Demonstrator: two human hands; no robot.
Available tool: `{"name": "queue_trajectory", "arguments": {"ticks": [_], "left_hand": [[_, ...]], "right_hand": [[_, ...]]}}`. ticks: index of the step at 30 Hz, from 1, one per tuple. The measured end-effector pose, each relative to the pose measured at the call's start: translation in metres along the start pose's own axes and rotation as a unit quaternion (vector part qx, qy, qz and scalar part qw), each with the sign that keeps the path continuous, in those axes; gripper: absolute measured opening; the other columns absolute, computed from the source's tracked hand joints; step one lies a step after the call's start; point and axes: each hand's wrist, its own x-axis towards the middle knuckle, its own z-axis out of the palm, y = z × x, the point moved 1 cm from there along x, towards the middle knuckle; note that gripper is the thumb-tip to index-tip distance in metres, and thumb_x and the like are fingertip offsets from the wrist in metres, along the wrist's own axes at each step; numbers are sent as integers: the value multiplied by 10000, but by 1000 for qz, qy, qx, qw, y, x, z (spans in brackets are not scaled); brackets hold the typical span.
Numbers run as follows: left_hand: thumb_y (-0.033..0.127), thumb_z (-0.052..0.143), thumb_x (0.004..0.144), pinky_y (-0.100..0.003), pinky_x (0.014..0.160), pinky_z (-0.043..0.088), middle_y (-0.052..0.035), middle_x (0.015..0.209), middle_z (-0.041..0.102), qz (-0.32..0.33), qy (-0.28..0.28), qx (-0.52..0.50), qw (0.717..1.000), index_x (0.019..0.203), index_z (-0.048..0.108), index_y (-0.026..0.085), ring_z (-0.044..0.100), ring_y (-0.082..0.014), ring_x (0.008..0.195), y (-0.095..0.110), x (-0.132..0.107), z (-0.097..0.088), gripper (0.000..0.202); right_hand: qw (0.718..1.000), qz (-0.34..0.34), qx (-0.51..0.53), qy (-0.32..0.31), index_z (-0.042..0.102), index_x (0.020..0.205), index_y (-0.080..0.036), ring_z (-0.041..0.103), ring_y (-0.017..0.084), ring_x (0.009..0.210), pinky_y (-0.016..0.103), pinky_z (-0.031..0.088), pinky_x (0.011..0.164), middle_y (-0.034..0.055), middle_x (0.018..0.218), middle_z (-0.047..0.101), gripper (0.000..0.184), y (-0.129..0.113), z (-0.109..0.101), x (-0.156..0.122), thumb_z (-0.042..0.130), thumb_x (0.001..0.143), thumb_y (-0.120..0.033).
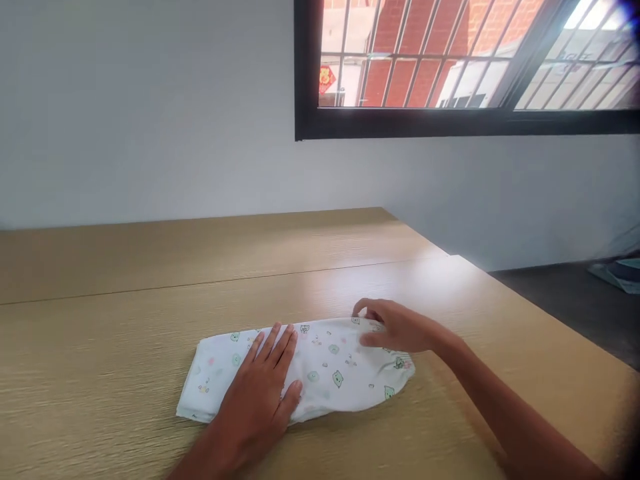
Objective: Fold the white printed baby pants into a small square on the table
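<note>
We see a folded white cloth [325, 363], printed with small green animal faces and other little figures, lying on the near part of a wooden table [110, 353], around the middle of its visible width. Its long axis runs nearly left to right across our view, the right end slightly farther from us than the left. The left end is squared off by a fairly straight, slanting edge with stacked layers showing; the right end narrows to a rounded, puckered tip that points toward the table's right side.

Our left hand [260, 393] lies flat on the left half of the cloth, palm down, fingers a little spread and pointing away and to the right. Our right hand [397, 327] is at the far edge near the rounded end, index finger bent and thumb set apart from it; we cannot tell whether it grips any fabric.

Beyond the cloth, a thin seam crosses the tabletop. Behind stands a pale wall [150, 120] with a dark-framed, barred window [400, 123] at upper right, and red brick [391, 37] shows outside.
</note>
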Motion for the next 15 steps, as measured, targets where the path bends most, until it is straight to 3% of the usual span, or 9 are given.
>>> {"name": "queue_trajectory", "arguments": {"ticks": [3,6,11,15], "left_hand": [[506,319,1016,-504,1233,161,-4,1628,66,-1,3,0,1000,1571,87,148,47,-250,1507,2,0,-2,700],[527,380,992,-528,1218,208,-37,1624,91,13,35,5,999,1570,109,136,95,-288,1500,-1,1,4,749],[459,488,959,-588,1140,335,-92,1598,182,89,80,2,993,1574,31,172,233,-352,1460,-12,9,20,818],[416,508,971,-550,1155,334,-66,1598,210,93,97,-39,990,1574,75,225,255,-312,1460,-13,1,16,767]], "right_hand": [[999,25,9,-23,574,858,-192,498,173,684,269,324,547,18,813,574,362,13,-5,-3,779,672,-425],[999,39,16,-33,554,785,-182,475,169,697,269,318,566,24,847,547,395,16,-8,-7,804,622,-441],[997,31,26,-62,437,771,-198,402,126,658,245,304,565,-30,749,433,173,6,-15,-12,596,784,-265],[974,-14,196,-110,459,901,-207,417,127,687,235,332,585,-34,772,431,215,5,-24,-18,604,877,-364]]}}
